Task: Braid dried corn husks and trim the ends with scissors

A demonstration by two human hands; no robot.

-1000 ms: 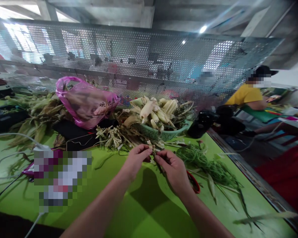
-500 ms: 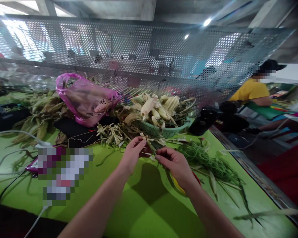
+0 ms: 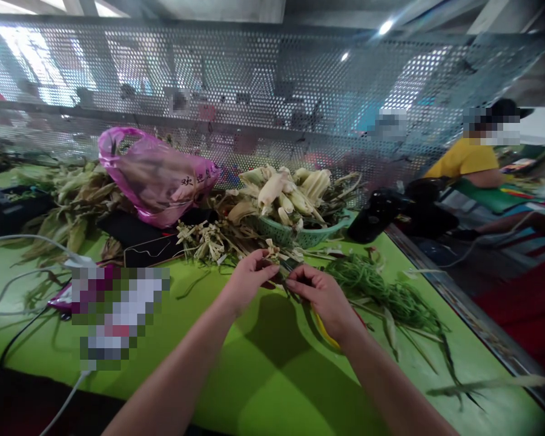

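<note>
Over the green table [image 3: 254, 375], my left hand [image 3: 247, 281] pinches a small folded husk piece [image 3: 272, 247] whose pale knotted top sticks up past the fingers. My right hand [image 3: 322, 297] is closed on dark green leaf strips [image 3: 290, 264] at the piece's lower right side. Both sets of fingertips are close together; they hide much of the piece. Under the right wrist shows part of a curved yellow and red object [image 3: 326, 334], its kind hidden. Just behind the left hand lies a pile of similar pale folded husk pieces [image 3: 204, 241].
A green basket [image 3: 315, 237] of corn husks [image 3: 272, 189] stands behind my hands. Green strips [image 3: 381, 290] lie at right, a pink plastic bag [image 3: 158, 175] at back left. White cables [image 3: 70, 396] run at left. A perforated metal screen [image 3: 254, 79] closes the back; a person [image 3: 467, 160] sits far right.
My left thumb and fingers have closed farther over the piece, toward the right hand. The right hand stays close by with a small shift. The view has tilted slightly.
</note>
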